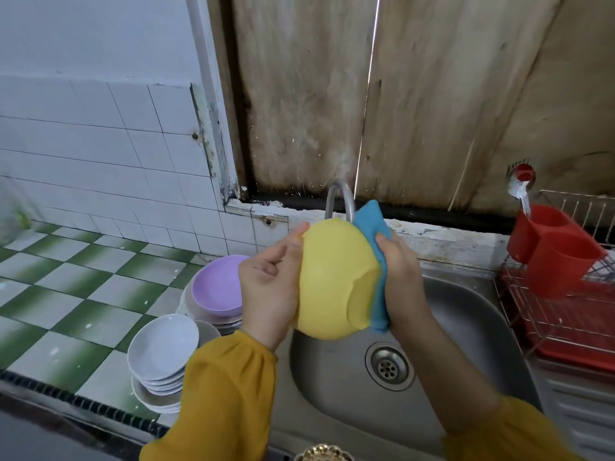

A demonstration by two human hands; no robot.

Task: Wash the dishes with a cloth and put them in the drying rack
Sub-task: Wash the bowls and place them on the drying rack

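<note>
A yellow bowl (332, 277) is held on its side above the steel sink (466, 327), its underside facing me. My left hand (269, 287) grips the bowl's left rim. My right hand (399, 271) grips a blue cloth (372, 221) and presses it against the bowl's right side. The cloth wraps around the rim and hangs below the bowl. The bowl's inside is hidden. The drying rack (565, 314), red with wire sides, stands to the right of the sink.
Stacks of dishes sit left of the sink: a purple bowl (219, 287) on plates, and white bowls (163, 347) nearer me. The tap (339, 197) arches behind the yellow bowl. A red cutlery holder (552, 247) with a spoon (519, 191) hangs on the rack.
</note>
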